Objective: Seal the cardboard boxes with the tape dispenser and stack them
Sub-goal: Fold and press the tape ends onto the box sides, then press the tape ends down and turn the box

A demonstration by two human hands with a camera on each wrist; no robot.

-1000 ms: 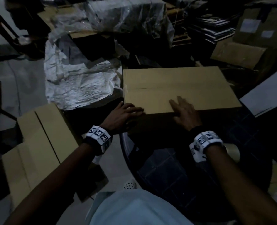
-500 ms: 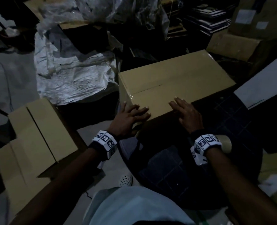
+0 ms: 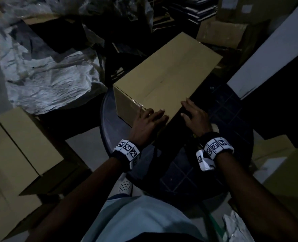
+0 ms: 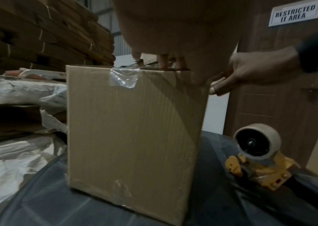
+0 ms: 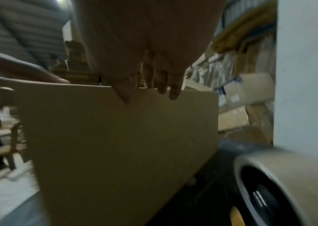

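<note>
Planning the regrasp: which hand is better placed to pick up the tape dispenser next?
Right, probably. The tape dispenser sits on the table on the right hand's side of the cardboard box, close behind that wrist. The left hand rests on the box's near left corner, farther away.

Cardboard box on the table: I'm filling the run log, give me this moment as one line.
cardboard box: on round table, taped | left hand: flat on top | right hand: flat on top edge | tape dispenser: idle on table

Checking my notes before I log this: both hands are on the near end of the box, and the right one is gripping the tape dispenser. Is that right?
Not quite. The right hand holds nothing; the tape dispenser stands on the table beside the box, as the left wrist view shows. Both hands, including the left hand, do rest on the box's near end.
</note>
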